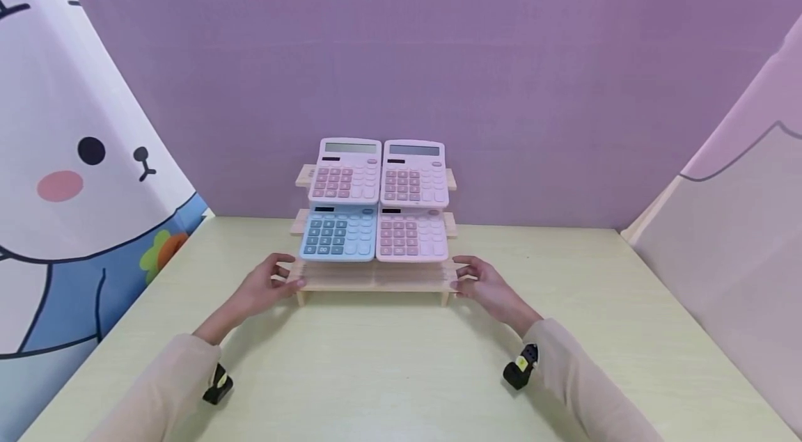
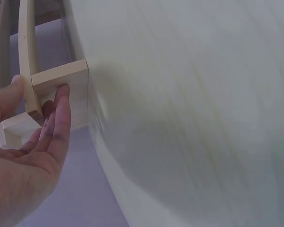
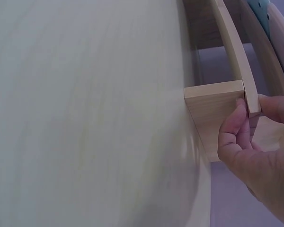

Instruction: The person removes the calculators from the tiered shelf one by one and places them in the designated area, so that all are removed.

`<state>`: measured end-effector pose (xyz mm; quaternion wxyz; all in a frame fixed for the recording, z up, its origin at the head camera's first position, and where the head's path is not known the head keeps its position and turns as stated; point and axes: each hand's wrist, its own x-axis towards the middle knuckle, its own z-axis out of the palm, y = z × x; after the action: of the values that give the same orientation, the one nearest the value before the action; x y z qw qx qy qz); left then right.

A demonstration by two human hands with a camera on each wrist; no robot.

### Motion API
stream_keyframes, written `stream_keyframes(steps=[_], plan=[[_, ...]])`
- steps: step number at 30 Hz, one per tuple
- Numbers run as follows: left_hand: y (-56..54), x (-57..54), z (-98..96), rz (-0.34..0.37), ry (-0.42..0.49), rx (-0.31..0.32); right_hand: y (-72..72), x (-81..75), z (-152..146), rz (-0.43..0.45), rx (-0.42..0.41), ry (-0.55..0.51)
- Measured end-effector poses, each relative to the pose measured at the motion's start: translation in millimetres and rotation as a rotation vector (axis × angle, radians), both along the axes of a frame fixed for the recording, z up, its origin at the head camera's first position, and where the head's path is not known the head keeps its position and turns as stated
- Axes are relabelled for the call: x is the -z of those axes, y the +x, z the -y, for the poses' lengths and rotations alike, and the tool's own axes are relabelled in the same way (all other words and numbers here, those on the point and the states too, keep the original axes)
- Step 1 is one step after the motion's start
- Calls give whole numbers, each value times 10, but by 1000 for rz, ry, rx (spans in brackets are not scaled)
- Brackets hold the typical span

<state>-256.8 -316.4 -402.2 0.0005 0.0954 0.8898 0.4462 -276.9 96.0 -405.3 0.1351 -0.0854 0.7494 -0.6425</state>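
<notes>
- We are finding the three-tier wooden stand (image 1: 376, 280) standing on the pale tabletop (image 1: 401, 372), near the purple backdrop (image 1: 438, 45)
- We are seeing the left hand (image 1: 258, 289) pinching the left end of the stand's lowest shelf, its thumb pressing the top face and its fingers curling beneath
- We are seeing the right hand (image 1: 491, 292) pinching the right end of that same shelf, its thumb lying on top and its fingertips bearing from below, just beside the stand's side support (image 3: 217, 97)
- We are noting four calculators leaning on the upper tiers: an upper-left pink calculator (image 1: 344, 174) and an upper-right pink calculator (image 1: 415, 177) are sitting side by side
- Below these, a blue calculator (image 1: 338, 233) is resting at left and a lower pink calculator (image 1: 411, 237) at right; the upper pair is hiding their displays from the head view
- A cartoon-print cloth (image 1: 81, 108) is hanging at far left
</notes>
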Motion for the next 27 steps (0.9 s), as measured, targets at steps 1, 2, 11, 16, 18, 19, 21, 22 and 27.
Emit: stream_keyframes(steps=[1, 2, 11, 16, 18, 19, 21, 22, 27], plan=[[1, 2, 2, -3, -3, 2, 0, -3, 0, 3, -1, 1], [3, 2, 1, -2, 1, 0, 1, -7, 0, 5, -3, 2], [-3, 11, 6, -2, 5, 2, 23, -39, 14, 12, -8, 6], [-7, 25, 9, 3, -14, -12, 26, -39, 8, 7, -16, 15], [-2, 20, 11, 4, -12, -11, 24, -37, 5, 7, -17, 16], [3, 15, 11, 2, -16, -8, 24, -37, 4, 8, -16, 18], [11, 6, 7, 3, -13, -11, 26, -41, 4, 11, -17, 16], [14, 0, 5, 6, -8, -11, 29, -46, 5, 12, -18, 13], [25, -21, -2, 12, -2, -9, 49, -76, 11, 8, -19, 13]])
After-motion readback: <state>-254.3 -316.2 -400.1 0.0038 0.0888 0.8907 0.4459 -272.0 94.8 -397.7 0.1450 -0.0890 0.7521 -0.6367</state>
